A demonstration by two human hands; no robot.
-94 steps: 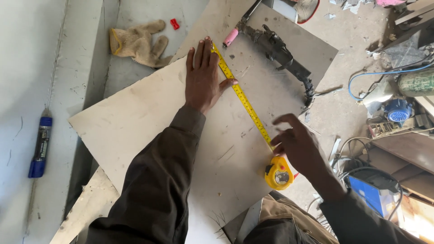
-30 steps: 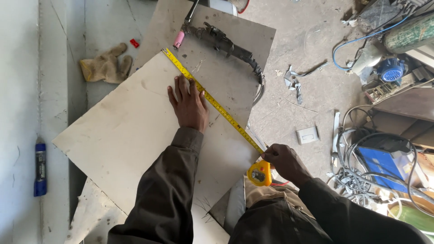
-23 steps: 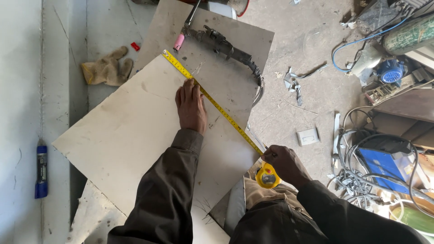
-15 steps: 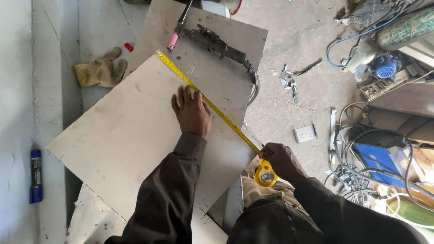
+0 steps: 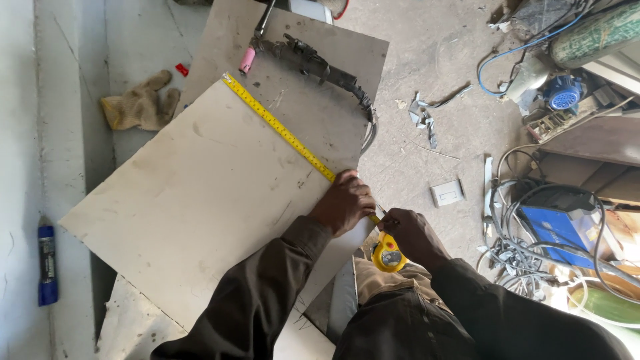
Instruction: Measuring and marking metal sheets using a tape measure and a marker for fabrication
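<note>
A yellow measuring tape [image 5: 280, 128] lies stretched along the right edge of a pale metal sheet [image 5: 200, 193] on the floor. My left hand [image 5: 343, 203] presses down on the tape near the sheet's near corner. Just beside it, my right hand [image 5: 410, 233] grips the yellow tape case [image 5: 388, 257] past the sheet's edge. The tape's hook end sits at the sheet's far corner.
A second sheet [image 5: 313, 100] lies under the first, with a welding torch [image 5: 313, 63] and pink nozzle [image 5: 247, 60] on it. A work glove [image 5: 139, 103] lies at left, a blue marker [image 5: 47, 263] on the ledge. Cables, a blue machine [image 5: 557, 230] and clutter fill the right.
My left hand has slid down the tape from the middle of the sheet to its near corner, close to my right hand. The view has shifted slightly.
</note>
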